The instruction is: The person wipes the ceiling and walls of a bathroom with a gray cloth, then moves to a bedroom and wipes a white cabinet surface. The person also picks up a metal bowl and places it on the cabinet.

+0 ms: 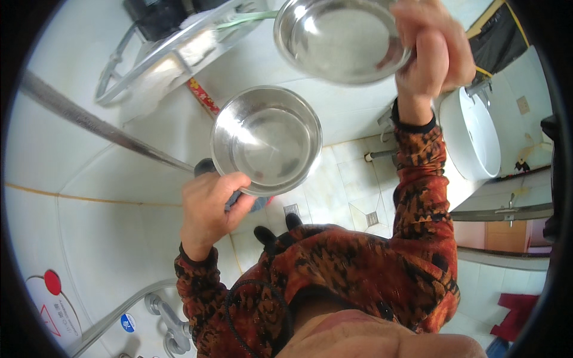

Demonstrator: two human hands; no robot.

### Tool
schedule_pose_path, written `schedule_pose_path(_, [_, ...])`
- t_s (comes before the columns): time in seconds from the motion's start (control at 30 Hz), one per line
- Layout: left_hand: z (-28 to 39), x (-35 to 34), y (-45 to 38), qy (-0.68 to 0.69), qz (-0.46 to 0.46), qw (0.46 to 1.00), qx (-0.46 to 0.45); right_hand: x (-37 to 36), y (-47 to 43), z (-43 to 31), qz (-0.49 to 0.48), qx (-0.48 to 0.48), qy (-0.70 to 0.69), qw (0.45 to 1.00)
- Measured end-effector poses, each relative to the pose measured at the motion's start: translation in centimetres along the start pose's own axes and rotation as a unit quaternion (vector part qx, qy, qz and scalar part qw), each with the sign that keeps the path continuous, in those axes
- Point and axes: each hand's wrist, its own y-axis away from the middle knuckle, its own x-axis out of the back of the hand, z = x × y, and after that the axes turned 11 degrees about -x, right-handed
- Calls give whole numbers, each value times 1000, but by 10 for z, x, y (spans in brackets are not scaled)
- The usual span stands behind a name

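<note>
My left hand [215, 208] grips the near rim of a round stainless-steel bowl [273, 143] between thumb and fingers. The bowl's inside faces up and holds nothing that I can make out. Up at the right, my right hand [436, 49] pinches the right rim of another shiny steel bowl [342, 40], cut off by the picture's top edge. That hand is slightly blurred. The two bowls are held apart, over the tiled floor and in front of the white wall.
A metal rack [147, 67] with a green-handled brush [246, 18] is at the upper left. A metal rail [103, 121] runs below it. At right stands a white washbasin [476, 134]. A wall-mounted mixer tap [170, 322] is at lower left; a floor drain [372, 218] lies below.
</note>
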Motion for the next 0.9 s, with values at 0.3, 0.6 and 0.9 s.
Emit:
schedule_pose_path(0.3, [12,-17,-15,8,-51,999,-5,21,62,-39,40,-64,-145,987])
schedule_pose_path(0.6, [4,-20,-8,18,-47,999,-16,30,86,-57,88,-111,-104,984])
schedule_pose_path(0.9, [-15,-12,10,26,-54,998,0,33,94,-82,109,-144,-125,976])
